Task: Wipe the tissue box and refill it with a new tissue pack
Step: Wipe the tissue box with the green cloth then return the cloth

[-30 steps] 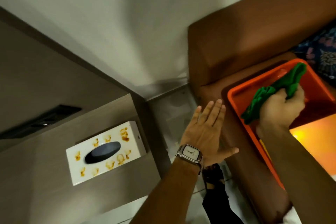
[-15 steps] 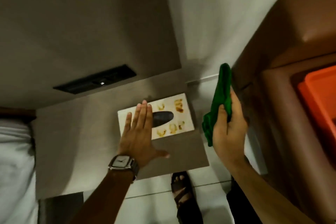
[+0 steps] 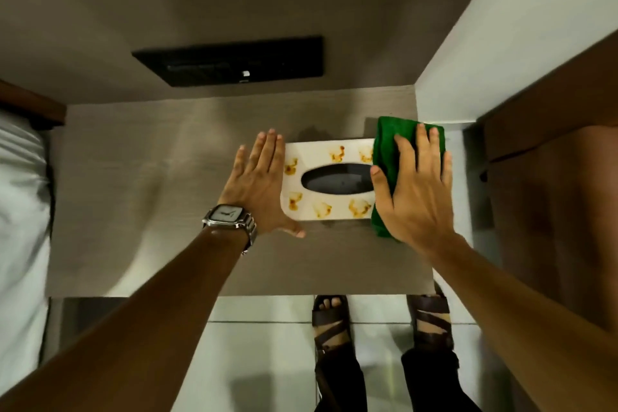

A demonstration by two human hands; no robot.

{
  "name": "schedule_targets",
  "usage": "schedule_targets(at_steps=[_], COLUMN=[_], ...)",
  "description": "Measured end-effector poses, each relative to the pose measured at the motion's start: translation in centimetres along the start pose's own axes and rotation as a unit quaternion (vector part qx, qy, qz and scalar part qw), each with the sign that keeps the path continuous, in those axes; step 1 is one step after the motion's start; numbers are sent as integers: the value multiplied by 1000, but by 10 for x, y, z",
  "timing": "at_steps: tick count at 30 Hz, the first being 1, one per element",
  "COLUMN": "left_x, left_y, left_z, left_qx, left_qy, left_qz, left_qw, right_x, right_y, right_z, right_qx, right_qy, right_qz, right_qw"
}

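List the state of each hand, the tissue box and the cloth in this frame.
left hand: open, flat against the box's left end.
right hand: open, palm pressing the cloth down.
tissue box: upright on the table, slot dark, no tissue showing.
green cloth: draped over the box's right end.

Bedroom: white-sheeted bed (image 3: pixel 20 197) beside a bedside table (image 3: pixel 150 197).

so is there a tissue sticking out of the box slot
No, the oval slot in the tissue box shows only a dark opening, with no tissue poking out.
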State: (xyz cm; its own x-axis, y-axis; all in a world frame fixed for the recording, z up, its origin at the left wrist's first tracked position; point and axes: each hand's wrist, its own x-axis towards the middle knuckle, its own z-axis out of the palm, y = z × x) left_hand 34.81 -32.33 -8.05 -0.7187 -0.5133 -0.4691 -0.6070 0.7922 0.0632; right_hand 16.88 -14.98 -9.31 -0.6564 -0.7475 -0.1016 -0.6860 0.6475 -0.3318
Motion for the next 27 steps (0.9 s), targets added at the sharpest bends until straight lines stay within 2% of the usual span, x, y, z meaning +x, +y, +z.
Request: schedule_targets(at_steps=[4, 6, 9, 12, 15, 17, 19, 22, 24, 25, 27], left_x=[2, 4, 6, 3, 3, 4, 5, 5, 4, 3, 1], left_y=[-4, -5, -5, -4, -5, -3, -2, -2, -1, -1, 0], left_z=[7, 8, 9, 5, 2, 3, 5, 8, 5, 3, 1], left_qx=[-45, -52, -42, -47, -43, -48, -53, -45, -48, -53, -61], left_qy=[19, 19, 23, 14, 12, 15, 13, 9, 9, 6, 7], left_qz=[11, 18, 17, 17, 22, 22, 16, 9, 7, 8, 7], left_qw=[999, 998, 999, 999, 999, 998, 998, 999, 999, 999, 998], right_x=[5, 9, 10, -5, -2, 19, 35, 19, -4, -13, -16], right_y=[-14, -30, -51, -25, 2, -10, -40, -59, -37, -19, 13], right_z=[14, 21, 30, 24, 12, 16, 27, 38, 33, 27, 13], right_qx=[-94, -103, -87, -94, -94, -96, -92, -81, -78, -77, -83], right_qy=[-8, -10, -36, -70, -53, -21, -13, -41, -71, -83, -89], right_qz=[18, 28, -43, -127, -47, 33, 62, -58, -129, -139, -106], right_qw=[995, 994, 995, 985, 993, 995, 994, 994, 986, 984, 987])
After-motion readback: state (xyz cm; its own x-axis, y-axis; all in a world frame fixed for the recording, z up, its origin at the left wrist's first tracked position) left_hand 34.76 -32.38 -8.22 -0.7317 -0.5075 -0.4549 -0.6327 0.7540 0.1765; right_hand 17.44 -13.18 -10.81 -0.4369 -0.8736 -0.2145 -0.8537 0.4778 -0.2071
